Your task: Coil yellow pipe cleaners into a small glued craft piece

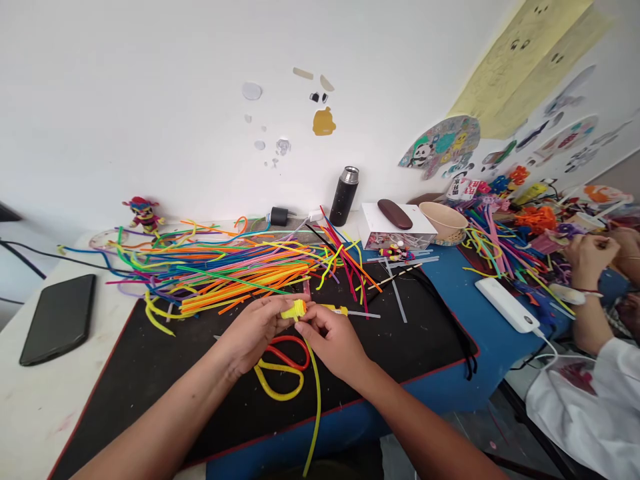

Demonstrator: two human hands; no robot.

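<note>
My left hand [255,330] and my right hand [333,340] meet over a black mat [150,360]. Both pinch a small yellow coil [293,309] wound from a yellow pipe cleaner [316,400], whose long tail hangs down past the mat's front edge. Under my hands lie scissors with red and yellow handles [280,373]. Just behind my right hand rests a small glue gun or pen with a yellow body [336,310].
A heap of coloured pipe cleaners [225,263] covers the table behind the mat. A black phone [59,318] lies at left. A black flask [344,195], a white box [395,227] and a bowl [443,221] stand at the back. Another person's hands [595,257] work at right beside a white power bank [506,305].
</note>
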